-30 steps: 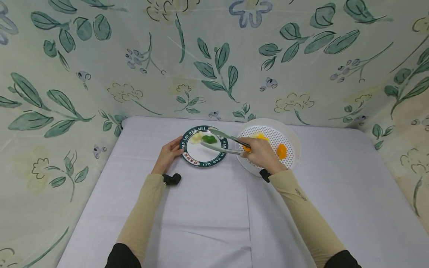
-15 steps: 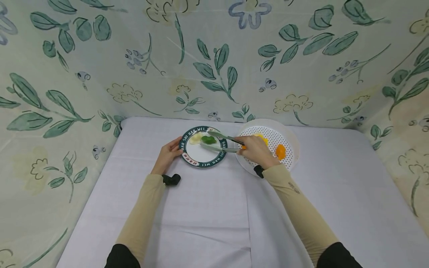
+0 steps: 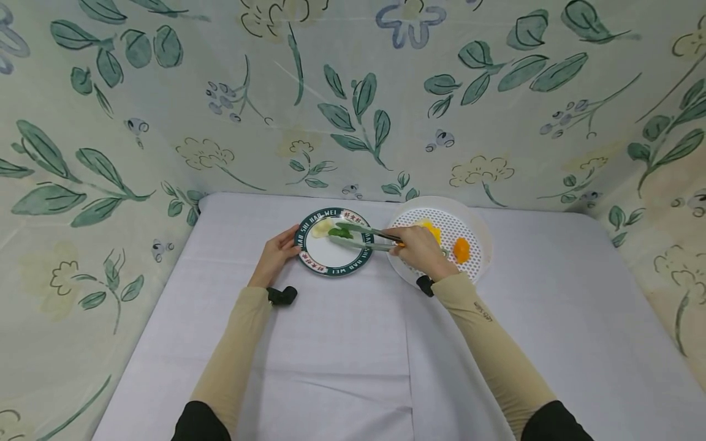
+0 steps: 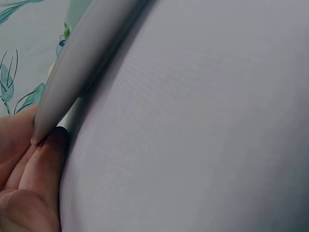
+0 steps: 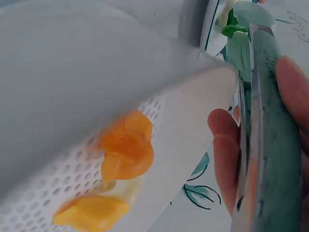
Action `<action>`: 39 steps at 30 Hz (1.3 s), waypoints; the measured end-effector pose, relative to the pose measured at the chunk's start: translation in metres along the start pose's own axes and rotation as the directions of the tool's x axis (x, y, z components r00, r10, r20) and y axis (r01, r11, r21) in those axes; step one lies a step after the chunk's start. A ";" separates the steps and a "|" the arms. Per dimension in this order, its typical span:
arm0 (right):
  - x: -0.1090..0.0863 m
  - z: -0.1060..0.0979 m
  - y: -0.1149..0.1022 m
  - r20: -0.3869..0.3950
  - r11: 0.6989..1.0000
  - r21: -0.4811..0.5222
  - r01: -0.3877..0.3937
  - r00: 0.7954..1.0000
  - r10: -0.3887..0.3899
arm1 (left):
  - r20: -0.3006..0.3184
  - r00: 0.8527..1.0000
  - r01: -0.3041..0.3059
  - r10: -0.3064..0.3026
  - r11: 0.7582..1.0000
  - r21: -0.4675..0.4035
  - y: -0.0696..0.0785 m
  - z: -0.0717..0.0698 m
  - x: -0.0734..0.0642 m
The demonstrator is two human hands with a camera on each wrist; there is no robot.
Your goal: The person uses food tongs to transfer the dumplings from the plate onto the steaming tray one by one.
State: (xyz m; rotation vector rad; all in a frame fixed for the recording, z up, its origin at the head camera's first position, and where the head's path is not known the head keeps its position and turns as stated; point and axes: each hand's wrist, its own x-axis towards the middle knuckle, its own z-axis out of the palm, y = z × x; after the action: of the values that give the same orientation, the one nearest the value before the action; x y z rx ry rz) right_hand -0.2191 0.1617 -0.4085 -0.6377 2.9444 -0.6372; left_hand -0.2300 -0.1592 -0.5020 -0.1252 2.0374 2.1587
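In the head view my left hand [image 3: 276, 254] holds the left rim of a white plate [image 3: 329, 257] with a green lettered border. The left wrist view shows the fingers [image 4: 43, 169] pinching that rim. On the plate lie a pale yellow piece of food [image 3: 322, 228] and a green piece [image 3: 339, 233], perhaps pepper. My right hand [image 3: 423, 252] grips metal tongs [image 3: 366, 230], above the right side of the plate. Their tips are around the green piece; whether both touch it I cannot tell.
Right of the plate, under my right hand, stands a round white perforated basket [image 3: 486, 236]. Inside are an orange piece [image 3: 461, 250] and a yellow piece [image 3: 432, 229], perhaps peppers. A white cloth [image 3: 342, 343] covers the table; a leaf-patterned curtain [image 3: 408, 165] stands behind.
The arms of the tongs have come closer together, and my right hand has shifted slightly left. The green piece has moved a little left on the plate. My left hand stays at the rim.
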 end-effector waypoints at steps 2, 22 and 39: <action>-0.001 0.001 0.001 -0.012 1.000 0.012 0.004 1.000 -0.004 | 0.001 1.000 -0.001 0.001 1.000 0.010 0.001 0.000 -0.001; -0.029 -0.015 0.009 -0.092 0.993 0.108 0.043 0.995 -0.033 | -0.009 1.000 0.003 -0.003 1.000 0.016 0.002 0.002 -0.002; -0.058 -0.034 0.028 -0.134 0.988 0.152 0.035 0.991 -0.015 | -0.015 1.000 0.011 -0.010 1.000 0.009 0.003 0.002 -0.002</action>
State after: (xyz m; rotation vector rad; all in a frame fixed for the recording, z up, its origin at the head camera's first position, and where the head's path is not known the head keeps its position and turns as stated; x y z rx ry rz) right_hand -0.1821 0.2218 -0.3901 -0.6419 2.9705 -0.9337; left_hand -0.2287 -0.1576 -0.4989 -0.1509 2.0499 2.1484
